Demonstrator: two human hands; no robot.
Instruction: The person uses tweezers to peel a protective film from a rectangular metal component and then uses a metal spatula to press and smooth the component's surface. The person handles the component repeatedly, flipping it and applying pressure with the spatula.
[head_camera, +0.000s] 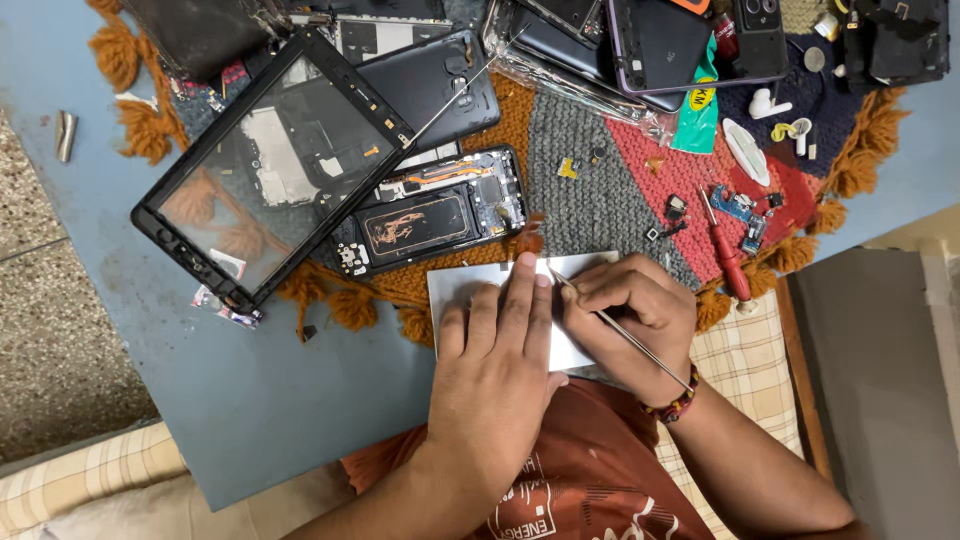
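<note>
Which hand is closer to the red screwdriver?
The right hand. It grips a thin metal tool just left of the red screwdriver on the mat. The left hand lies flat on the white panel, farther left, beyond the right hand.

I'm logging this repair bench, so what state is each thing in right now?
Left hand: flat, pressing the white panel.
Right hand: gripping a thin metal tool.
Opened phone: back off, insides showing.
Tablet frame: stripped, tilted over the phones.
Red screwdriver: lying unused on the mat.
</note>
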